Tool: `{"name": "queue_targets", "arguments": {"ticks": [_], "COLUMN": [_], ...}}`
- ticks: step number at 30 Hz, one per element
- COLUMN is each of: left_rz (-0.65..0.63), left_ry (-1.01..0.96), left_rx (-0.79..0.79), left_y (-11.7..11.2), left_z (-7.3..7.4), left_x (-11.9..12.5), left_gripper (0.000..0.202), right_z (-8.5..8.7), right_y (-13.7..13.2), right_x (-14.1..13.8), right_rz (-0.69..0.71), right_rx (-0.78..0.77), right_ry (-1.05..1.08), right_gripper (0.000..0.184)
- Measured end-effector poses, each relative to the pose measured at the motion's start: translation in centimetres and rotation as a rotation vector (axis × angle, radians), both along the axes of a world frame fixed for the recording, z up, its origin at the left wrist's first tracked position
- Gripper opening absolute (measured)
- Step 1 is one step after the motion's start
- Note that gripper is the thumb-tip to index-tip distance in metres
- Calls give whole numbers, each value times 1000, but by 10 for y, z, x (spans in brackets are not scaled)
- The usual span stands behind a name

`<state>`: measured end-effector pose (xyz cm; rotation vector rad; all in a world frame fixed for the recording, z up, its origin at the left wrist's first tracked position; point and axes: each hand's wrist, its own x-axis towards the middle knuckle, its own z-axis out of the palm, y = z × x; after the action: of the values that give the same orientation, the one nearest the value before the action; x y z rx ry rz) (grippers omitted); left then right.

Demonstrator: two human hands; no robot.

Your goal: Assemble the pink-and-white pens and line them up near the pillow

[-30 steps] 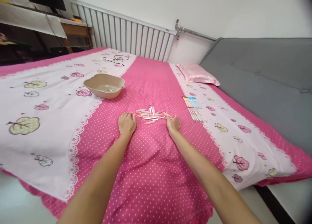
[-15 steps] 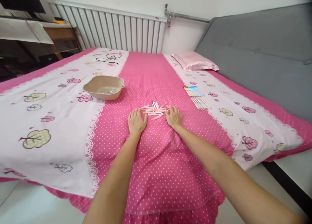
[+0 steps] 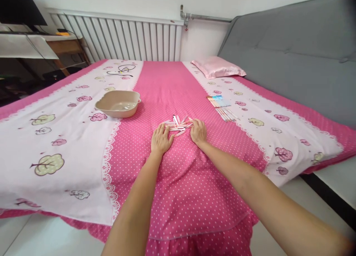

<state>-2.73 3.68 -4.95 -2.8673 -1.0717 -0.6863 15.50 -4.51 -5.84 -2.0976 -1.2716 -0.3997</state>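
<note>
A loose pile of pink and white pens (image 3: 179, 128) lies on the pink dotted bedspread in front of me. My left hand (image 3: 161, 139) rests palm down at the pile's left end, its thumb held apart from its fingers, which touch the nearest pens. At the right end, my right hand (image 3: 198, 131) is also palm down, fingers loosely bent against the pen ends. Neither hand lifts a pen. Further right, a row of pens with orange to blue colours (image 3: 218, 101) lies side by side, and below it a row of whitish pens (image 3: 226, 114).
A beige plastic basin (image 3: 107, 107) stands left of the pile with small items inside. Behind it lies a black cable (image 3: 126, 68). A pink pillow (image 3: 218, 66) is at the far right, by the grey headboard (image 3: 283, 37). A white radiator (image 3: 125, 37) lines the wall.
My left hand has moved a little to the right, closer to the pile. The right fingers are bent more against the pens. The pens sit slightly closer together.
</note>
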Motion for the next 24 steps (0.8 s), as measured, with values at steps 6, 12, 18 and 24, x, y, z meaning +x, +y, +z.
{"name": "queue_targets", "arguments": {"ticks": [6, 12, 18, 24], "left_rz": [-11, -27, 9, 43], "left_ry": [-56, -98, -119, -135], "left_rx": [40, 49, 54, 62], "left_y": [2, 4, 4, 2], "left_z": [-4, -7, -5, -3], "left_x": [0, 1, 1, -1], "left_gripper": [49, 43, 28, 20], "right_z": [-1, -5, -5, -5], "right_y": [1, 2, 1, 1], "right_x": [2, 3, 3, 2], "right_rz": [62, 127, 245, 243], "right_rx": [22, 39, 32, 24], "right_ry": [-24, -49, -121, -138], "right_gripper": [23, 22, 17, 13]}}
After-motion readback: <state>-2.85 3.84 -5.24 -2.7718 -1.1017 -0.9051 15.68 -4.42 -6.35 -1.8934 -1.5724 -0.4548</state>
